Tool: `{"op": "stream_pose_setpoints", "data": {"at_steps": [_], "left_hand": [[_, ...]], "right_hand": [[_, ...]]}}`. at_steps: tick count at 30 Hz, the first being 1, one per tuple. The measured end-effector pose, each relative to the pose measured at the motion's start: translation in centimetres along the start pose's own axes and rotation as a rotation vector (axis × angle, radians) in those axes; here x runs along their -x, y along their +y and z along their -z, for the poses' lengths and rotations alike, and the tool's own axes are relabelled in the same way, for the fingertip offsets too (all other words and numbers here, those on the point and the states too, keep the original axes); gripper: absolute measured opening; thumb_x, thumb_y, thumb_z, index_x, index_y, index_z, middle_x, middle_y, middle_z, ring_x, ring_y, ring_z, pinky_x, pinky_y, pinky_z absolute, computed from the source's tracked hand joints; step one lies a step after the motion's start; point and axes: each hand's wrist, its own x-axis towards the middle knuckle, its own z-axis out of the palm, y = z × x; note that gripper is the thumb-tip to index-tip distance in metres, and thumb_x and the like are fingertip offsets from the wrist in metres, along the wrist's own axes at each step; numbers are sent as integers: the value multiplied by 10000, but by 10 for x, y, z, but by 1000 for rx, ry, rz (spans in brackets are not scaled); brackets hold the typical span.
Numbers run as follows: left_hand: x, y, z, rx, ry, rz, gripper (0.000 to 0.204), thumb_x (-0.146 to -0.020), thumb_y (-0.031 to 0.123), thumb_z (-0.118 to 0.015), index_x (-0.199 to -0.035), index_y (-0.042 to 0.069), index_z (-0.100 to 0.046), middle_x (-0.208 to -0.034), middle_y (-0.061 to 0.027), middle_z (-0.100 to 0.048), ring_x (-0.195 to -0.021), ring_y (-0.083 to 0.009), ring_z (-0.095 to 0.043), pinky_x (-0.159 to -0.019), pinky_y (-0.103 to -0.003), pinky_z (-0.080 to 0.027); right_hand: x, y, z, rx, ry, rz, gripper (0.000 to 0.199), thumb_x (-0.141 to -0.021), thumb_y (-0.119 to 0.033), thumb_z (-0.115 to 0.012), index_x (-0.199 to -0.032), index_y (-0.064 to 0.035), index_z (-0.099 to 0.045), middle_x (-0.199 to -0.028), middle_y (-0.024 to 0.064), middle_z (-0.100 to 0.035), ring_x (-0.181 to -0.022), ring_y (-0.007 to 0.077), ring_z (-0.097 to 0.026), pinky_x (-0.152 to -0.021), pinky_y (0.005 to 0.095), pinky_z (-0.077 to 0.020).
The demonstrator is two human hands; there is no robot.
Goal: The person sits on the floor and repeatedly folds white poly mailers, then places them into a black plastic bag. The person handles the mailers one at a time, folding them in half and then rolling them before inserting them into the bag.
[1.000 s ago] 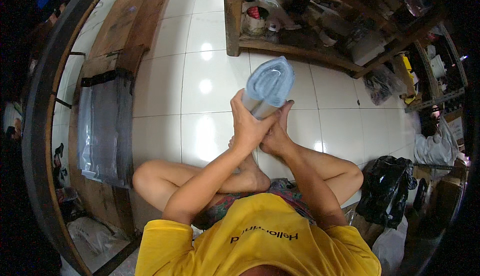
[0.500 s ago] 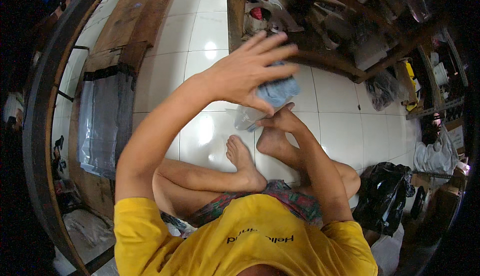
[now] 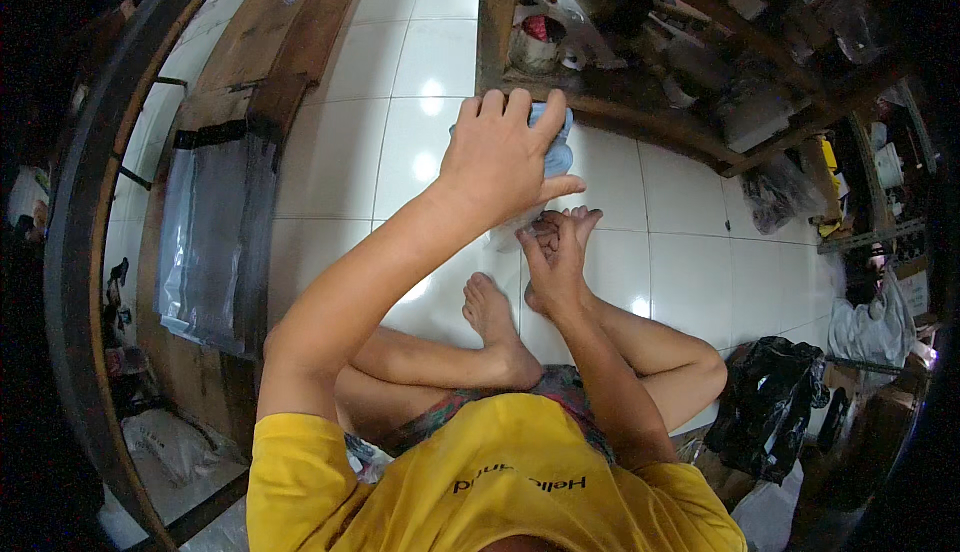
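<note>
A light blue bundle, soft-looking like folded cloth, is up in front of me over the white tiles. My left hand lies across it from the left, fingers curled over its far side and thumb stretched out to the right. This hand hides most of the bundle. Clear plastic, apparently a bag, shows just below it. My right hand is closed at the near right end of the plastic, its fingers bent and its thumb against the edge. Exactly what those fingers pinch is partly hidden.
My bare feet are on the tiled floor near the hands. To the left, grey plastic mailing bags lie on a brown board. A wooden shelf stands beyond. A black plastic bag sits at the right.
My left hand was spread and blurred over the blue bundle; now its fingers bend over it. The bundle has shifted slightly away from me. My right hand has turned, its fingers now curled.
</note>
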Motion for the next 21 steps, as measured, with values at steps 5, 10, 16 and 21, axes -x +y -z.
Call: {"op": "stream_pose_setpoints", "data": {"at_steps": [5,10,16,21], "left_hand": [[-13,0,-2,7,-62,-40,866,-741,660,-742,-1312,38,-550,-1046,-190,-599,-955,-354,-620,-818,-451,-496],[-17,8,-14,40,-21,5,827,-743,644,-751,-1258,23,-568,-1051,-186,-598,-900,-354,-634,-749,-451,-509],[-22,14,-14,58,-31,16,811,-738,637,-757,-1240,27,-573,-1060,-168,-607,-926,-348,-640,-751,-464,-506],[-19,13,-11,59,-69,24,796,-729,620,-768,-1249,49,-573,-1099,-157,-623,-1007,-344,-633,-813,-482,-503]], "right_hand": [[-12,-16,2,283,39,125,233,-901,-178,-714,-964,28,-624,-996,230,-614,-1020,372,-549,-1120,514,-230],[-13,-17,0,360,60,335,80,-922,-82,-645,-890,-12,-627,-845,138,-643,-956,378,-580,-1136,506,-208],[1,6,2,-463,12,-3,48,-1015,-61,-562,-976,-55,-534,-965,112,-625,-730,173,-597,-625,275,-492],[2,-19,9,-580,66,147,130,-1058,-154,-512,-959,-72,-489,-915,99,-602,-648,163,-566,-616,286,-479]]}}
